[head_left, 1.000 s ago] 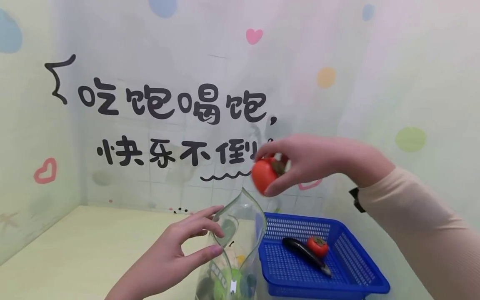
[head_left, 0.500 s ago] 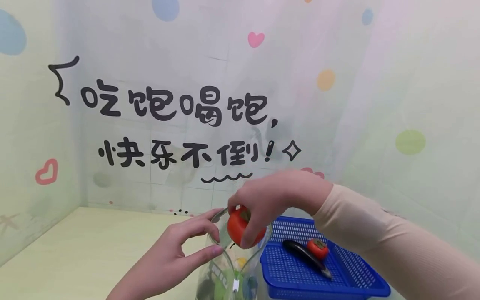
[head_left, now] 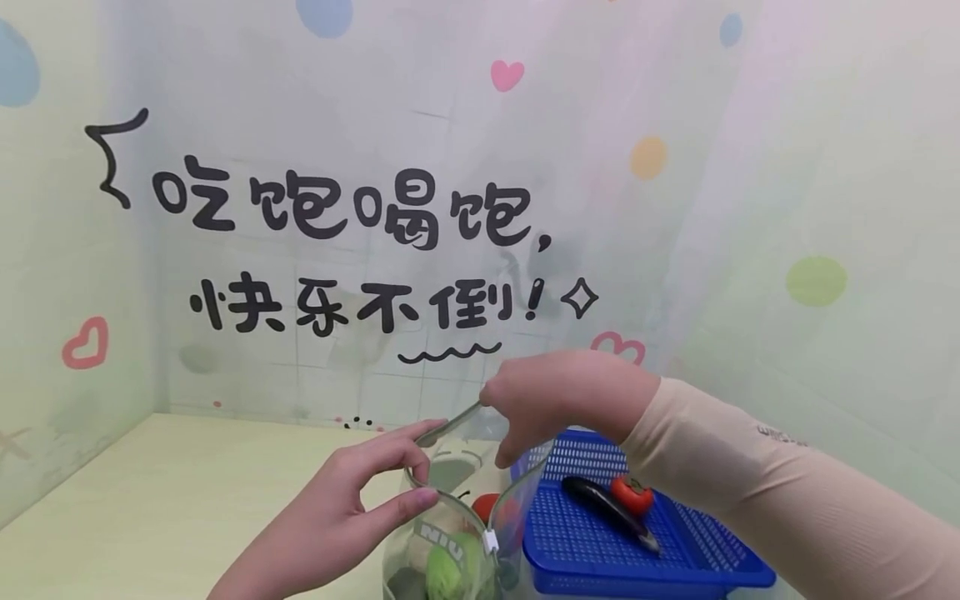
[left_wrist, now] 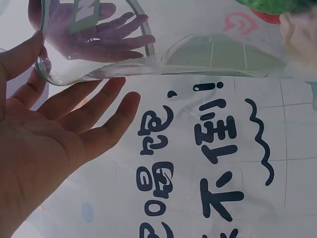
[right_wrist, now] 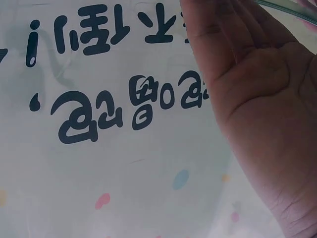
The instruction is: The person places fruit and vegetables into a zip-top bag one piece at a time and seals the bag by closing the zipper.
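Note:
A see-through zip bag (head_left: 401, 567) with a white slider stands upright, its mouth spread wide. My left hand (head_left: 352, 508) pinches the left side of the rim between thumb and fingers. Over the mouth reaches my right hand (head_left: 551, 400), its fingers extended and holding nothing; in the left wrist view those fingers (left_wrist: 121, 39) show through the plastic. Inside the bag lie a red persimmon (head_left: 486, 505), partly hidden, and a light green item (head_left: 450, 567) whose kind I cannot tell. A pale item (left_wrist: 299, 42) in it appears in the left wrist view.
Right of the bag is a blue plastic basket (head_left: 585, 575) with a dark eggplant (head_left: 611, 510) and another persimmon (head_left: 632, 496). The pale tabletop (head_left: 187, 500) extends to the left. Behind stands a wall (head_left: 360, 100) with printed black characters.
My right hand has lowered the persimmon from above into the bag and let go of it. The left hand keeps its hold on the rim. The basket's contents have not changed.

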A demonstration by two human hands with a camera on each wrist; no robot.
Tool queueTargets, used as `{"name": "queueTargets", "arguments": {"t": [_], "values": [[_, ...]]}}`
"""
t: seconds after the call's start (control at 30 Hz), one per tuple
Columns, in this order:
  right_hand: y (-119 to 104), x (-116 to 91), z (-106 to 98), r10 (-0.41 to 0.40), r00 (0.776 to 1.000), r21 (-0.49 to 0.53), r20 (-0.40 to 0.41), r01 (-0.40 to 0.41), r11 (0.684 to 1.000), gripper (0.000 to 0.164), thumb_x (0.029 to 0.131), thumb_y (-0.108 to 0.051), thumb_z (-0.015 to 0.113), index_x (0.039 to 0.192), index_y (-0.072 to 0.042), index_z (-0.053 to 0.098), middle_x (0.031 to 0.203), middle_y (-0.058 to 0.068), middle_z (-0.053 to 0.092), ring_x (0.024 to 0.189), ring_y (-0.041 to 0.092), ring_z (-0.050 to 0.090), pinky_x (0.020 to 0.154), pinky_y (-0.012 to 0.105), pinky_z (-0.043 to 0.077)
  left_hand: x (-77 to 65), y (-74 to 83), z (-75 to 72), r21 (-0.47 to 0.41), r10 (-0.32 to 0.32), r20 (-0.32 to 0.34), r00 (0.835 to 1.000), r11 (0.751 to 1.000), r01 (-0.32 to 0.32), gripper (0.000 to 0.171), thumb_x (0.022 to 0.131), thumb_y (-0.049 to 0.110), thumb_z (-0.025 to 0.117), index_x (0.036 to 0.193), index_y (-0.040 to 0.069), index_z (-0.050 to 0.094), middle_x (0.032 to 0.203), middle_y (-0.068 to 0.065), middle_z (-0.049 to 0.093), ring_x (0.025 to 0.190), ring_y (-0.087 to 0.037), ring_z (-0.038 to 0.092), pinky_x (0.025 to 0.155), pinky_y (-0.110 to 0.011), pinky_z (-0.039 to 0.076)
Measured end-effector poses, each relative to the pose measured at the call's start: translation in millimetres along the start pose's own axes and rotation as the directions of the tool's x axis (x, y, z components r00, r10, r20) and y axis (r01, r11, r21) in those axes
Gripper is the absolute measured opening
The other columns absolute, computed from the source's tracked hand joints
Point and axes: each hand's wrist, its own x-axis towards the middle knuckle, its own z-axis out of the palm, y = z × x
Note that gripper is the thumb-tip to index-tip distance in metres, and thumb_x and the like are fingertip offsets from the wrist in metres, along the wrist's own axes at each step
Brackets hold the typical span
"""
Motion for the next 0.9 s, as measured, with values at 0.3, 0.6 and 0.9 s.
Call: {"name": "queueTargets", "arguments": {"t": [0.3, 0.6, 0.9], "values": [[17.5, 2.4, 0.5, -0.048, 0.998, 0.03, -0.048, 0.049, 0.998, 0.014, 0.089, -0.022, 0.062, 0.102, -0.018, 0.063, 0.09, -0.004, 0.065, 0.076, 0.01, 0.058, 0.067, 0.026, 0.053, -1.3, -1.1, -0.3, 0.013, -0.011, -0.035, 0.999, 1.0, 0.012, 0.011, 0.093, 0.035, 0.063, 0.088, 0.033, 0.054, 0.133, 0.014, 0.054, 0.131, -0.011, 0.042, 0.096, -0.054, 0.045], [91.5, 30.8, 58.3, 0.112, 0.994, 0.244, -0.008, -0.106, 0.964, 0.017, 0.083, -0.003, 0.054, 0.086, -0.018, 0.06, 0.078, 0.0, 0.06, 0.066, 0.016, 0.057, 0.059, 0.028, 0.052, 0.3, -1.0, -0.5, 0.019, -0.017, -0.04, 0.999, 1.0, 0.018, 0.013, 0.092, 0.038, 0.064, 0.086, 0.034, 0.053, 0.133, 0.014, 0.053, 0.131, -0.009, 0.042, 0.096, -0.054, 0.044], [147.0, 53.7, 198.2, 0.374, 0.896, 0.44, 0.24, -0.444, 0.781, 0.017, 0.074, -0.021, 0.079, 0.088, -0.02, 0.069, 0.085, 0.001, 0.065, 0.078, 0.022, 0.061, 0.063, 0.036, 0.054, -1.9, -1.6, 2.3, 0.019, -0.023, -0.043, 0.999, 1.0, 0.024, 0.012, 0.091, 0.039, 0.065, 0.085, 0.035, 0.055, 0.135, 0.011, 0.053, 0.13, -0.009, 0.042, 0.095, -0.054, 0.044]]}}
